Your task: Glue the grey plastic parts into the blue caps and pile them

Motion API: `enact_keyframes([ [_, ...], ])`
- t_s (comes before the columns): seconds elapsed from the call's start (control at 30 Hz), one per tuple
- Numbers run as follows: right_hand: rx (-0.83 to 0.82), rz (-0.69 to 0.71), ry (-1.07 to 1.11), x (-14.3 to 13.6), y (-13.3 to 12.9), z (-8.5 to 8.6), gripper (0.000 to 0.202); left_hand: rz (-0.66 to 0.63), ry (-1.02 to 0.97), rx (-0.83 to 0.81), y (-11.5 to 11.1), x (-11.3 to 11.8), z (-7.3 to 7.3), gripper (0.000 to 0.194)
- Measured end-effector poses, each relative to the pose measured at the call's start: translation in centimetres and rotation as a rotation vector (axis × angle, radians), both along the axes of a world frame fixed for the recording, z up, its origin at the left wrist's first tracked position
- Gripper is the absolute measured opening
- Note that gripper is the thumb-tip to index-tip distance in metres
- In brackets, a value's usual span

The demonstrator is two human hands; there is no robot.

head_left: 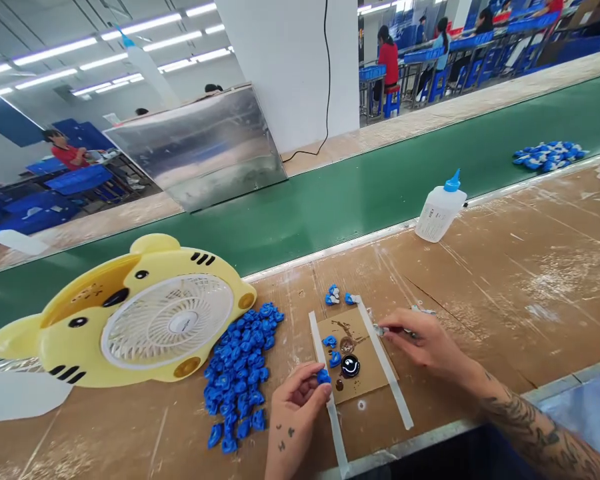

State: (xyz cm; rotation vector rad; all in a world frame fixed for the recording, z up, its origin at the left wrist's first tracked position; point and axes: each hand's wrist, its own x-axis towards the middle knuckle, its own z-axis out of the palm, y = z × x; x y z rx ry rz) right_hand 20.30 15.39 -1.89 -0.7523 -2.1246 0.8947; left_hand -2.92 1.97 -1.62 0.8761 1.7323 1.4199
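Note:
My left hand [296,408] is closed, with a small blue plastic piece [323,376] between thumb and fingertips at the left edge of a cardboard square [375,373]. Over the square's right edge, my right hand [433,341] pinches a small pale grey piece [379,330], whose exact kind is too small to tell. White tape strips [397,393] run along both sides of the cardboard. On it sit a small round black cap of dark liquid [350,366], brown stains and two loose blue pieces [335,359]. Beyond the square lie several blue-and-white pieces [333,295].
A pile of blue pieces [243,367] lies left of my left hand, beside a yellow animal-faced fan [87,333]. A white squeeze bottle [439,212] stands near the green conveyor belt [330,200]. A blue-and-white heap [550,157] rests on the belt. Several people sit at distant benches.

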Motion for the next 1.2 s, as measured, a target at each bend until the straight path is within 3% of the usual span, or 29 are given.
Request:
enact_keyframes([
  [0.17, -0.117, 0.062, 0.011, -1.3, -2.2, -0.8, 0.021, -0.037, -0.121, -0.078, 0.3, 1.3, -0.7, 0.031],
  [0.27, -0.134, 0.077, -0.055, -1.4, -2.7, -1.6, 0.023, -0.069, 0.011, -0.066, 0.2, 1.4, -1.0, 0.027],
  [0.5, -0.004, 0.06, -0.142, -1.3, -2.7, -2.5, 0.033, -0.267, 0.383, 0.007, 1.4, 1.3, -0.8, 0.018],
  [0.77, -0.155, 0.037, -0.052, -1.3, -2.8, -2.3, 0.023, -0.405, 0.604, 0.01, 2.1, 1.2, -0.8, 0.017],
  [0.9, -0.157, 0.062, -0.054, -1.2, -2.9, -3.0, 0.017, -0.409, 0.627, -0.02, 2.3, 1.4, -0.6, 0.017],
  [1.07, -0.148, 0.064, -0.021, -1.2, -2.9, -3.0, 0.022, -0.386, 0.594, -0.043, 2.3, 1.5, 0.1, 0.015],
  [1.2, -0.2, 0.036, 0.087, -1.4, -3.0, -2.4, 0.03, -0.229, 0.324, -0.108, 2.0, 1.6, 0.3, 0.015],
])
